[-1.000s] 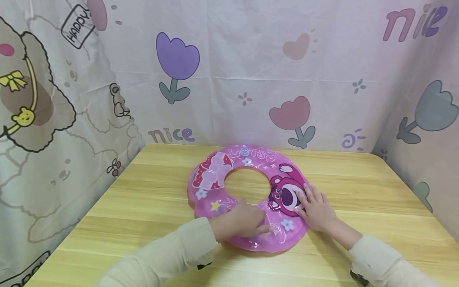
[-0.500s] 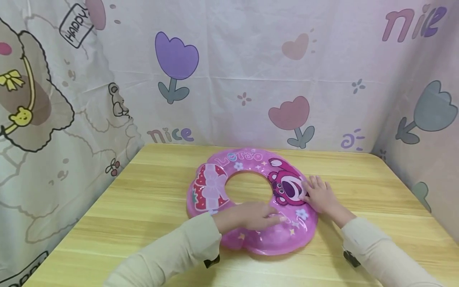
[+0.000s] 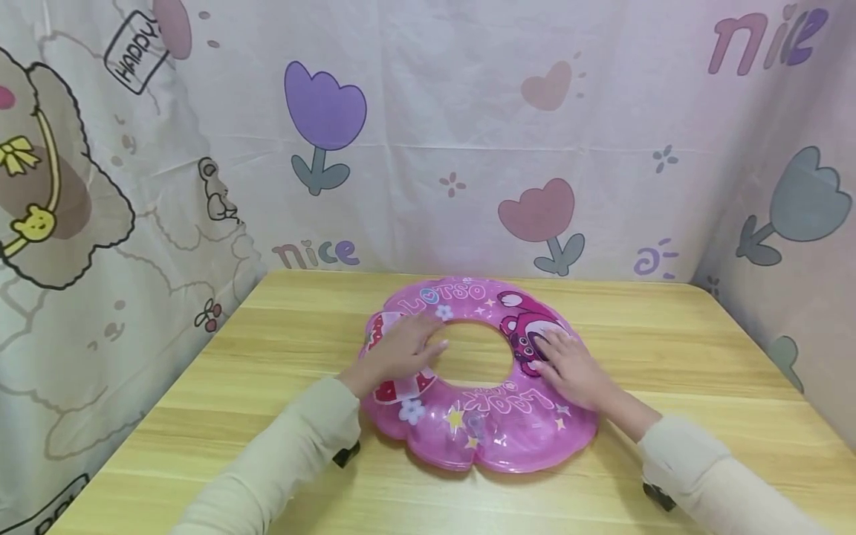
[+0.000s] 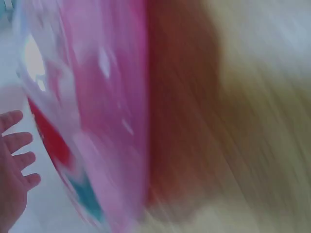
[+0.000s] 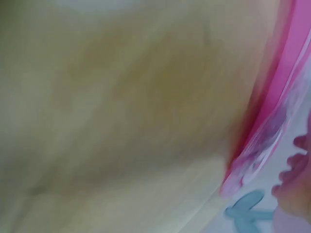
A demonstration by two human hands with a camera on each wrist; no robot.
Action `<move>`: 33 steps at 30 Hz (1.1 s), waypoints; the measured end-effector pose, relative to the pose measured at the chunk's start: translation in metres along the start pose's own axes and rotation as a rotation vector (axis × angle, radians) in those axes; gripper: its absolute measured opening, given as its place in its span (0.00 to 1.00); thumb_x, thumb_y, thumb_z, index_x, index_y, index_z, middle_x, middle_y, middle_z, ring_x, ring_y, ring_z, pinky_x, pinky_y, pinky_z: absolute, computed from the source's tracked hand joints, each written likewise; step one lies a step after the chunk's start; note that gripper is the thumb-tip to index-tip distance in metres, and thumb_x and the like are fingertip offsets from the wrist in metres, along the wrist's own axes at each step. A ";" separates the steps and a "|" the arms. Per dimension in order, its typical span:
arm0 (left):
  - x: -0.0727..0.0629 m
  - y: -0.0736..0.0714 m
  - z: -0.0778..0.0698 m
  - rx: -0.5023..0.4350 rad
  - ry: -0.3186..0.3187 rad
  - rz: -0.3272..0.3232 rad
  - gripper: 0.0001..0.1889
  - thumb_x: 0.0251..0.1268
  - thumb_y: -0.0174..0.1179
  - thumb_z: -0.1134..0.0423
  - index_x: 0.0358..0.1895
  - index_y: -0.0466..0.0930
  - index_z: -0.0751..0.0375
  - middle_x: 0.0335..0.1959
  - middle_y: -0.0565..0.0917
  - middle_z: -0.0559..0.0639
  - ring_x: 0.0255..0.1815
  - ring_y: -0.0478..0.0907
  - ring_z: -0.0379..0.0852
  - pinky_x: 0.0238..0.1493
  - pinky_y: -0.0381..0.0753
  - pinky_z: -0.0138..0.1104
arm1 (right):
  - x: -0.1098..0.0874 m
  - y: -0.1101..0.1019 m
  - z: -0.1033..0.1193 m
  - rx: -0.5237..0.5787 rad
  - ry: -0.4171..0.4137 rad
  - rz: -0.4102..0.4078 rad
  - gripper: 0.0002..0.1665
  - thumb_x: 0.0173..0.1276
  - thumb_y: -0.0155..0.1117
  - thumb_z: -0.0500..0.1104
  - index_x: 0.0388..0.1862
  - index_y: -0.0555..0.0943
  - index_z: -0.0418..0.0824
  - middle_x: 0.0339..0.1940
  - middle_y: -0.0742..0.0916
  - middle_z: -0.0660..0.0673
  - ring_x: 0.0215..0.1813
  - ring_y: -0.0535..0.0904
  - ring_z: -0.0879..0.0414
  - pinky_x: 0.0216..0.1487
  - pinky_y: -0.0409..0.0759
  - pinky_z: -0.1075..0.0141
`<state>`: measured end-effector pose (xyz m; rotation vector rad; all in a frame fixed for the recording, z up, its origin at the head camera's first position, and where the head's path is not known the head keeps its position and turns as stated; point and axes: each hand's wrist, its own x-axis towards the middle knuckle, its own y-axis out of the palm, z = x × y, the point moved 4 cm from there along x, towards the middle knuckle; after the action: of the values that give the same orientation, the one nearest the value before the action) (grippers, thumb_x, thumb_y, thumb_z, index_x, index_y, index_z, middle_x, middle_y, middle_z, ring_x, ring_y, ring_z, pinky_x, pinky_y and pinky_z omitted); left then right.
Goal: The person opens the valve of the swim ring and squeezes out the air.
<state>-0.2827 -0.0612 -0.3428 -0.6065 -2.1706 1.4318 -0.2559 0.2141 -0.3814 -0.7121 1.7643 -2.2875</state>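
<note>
A pink inflatable swim ring (image 3: pixel 535 446) lies flat on the wooden table, its "LOTSO" lettering at the far side and a valve-like round spot near the front. Over the ring's left part, my left hand (image 3: pixel 394 349) partly covers a strawberry print (image 3: pixel 391 392). In the left wrist view the left fingers (image 4: pixel 22 141) are spread, seemingly a little off the vinyl. My right hand (image 3: pixel 571 368) lies over the ring's right part, across the bear print (image 3: pixel 521 338), with its fingers extended. Whether the right palm touches the ring is hard to tell; its wrist view is blurred.
The light wooden table (image 3: pixel 234 446) reaches back to a printed cloth (image 3: pixel 428 111) hung behind it. More printed cloth hangs at the left (image 3: pixel 154 245) and right sides.
The ring has turned counterclockwise, bringing the strawberry print nearer and the lettering leftward. My left hand has moved from the front of the ring to its left part. The right hand shifted slightly.
</note>
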 end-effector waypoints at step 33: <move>-0.026 0.051 0.051 0.251 -0.007 0.197 0.37 0.67 0.43 0.42 0.74 0.46 0.56 0.75 0.45 0.64 0.73 0.39 0.69 0.72 0.38 0.58 | -0.026 0.030 0.027 0.148 -0.025 0.349 0.41 0.70 0.45 0.61 0.74 0.52 0.40 0.75 0.52 0.34 0.75 0.39 0.34 0.70 0.36 0.37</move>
<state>-0.2869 -0.0951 -0.4119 -0.7375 -1.9368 1.7769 -0.2255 0.1925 -0.4117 -0.3700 1.5445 -2.1316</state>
